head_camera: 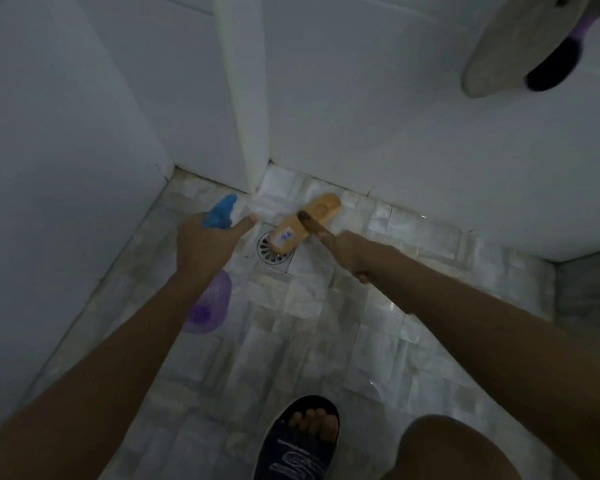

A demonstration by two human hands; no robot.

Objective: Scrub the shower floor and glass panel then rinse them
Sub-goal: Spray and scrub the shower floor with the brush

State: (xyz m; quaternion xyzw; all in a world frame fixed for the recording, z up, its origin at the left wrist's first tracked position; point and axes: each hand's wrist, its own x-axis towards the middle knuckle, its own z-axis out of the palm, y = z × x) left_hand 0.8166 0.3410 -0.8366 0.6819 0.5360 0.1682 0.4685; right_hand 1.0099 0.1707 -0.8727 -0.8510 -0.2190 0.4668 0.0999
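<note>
My left hand grips a purple spray bottle by its neck, the blue nozzle pointing at the far corner of the shower floor. My right hand holds the dark handle of an orange scrub brush. The brush head lies over the far edge of the round metal drain on the pale mosaic tiles. The floor looks wet and shiny near my right arm.
White tiled walls close the far side and the left side. A white vertical pipe runs down into the corner. A grey corner shelf carries a dark purple brush at top right. My foot in a dark slipper stands on the near tiles.
</note>
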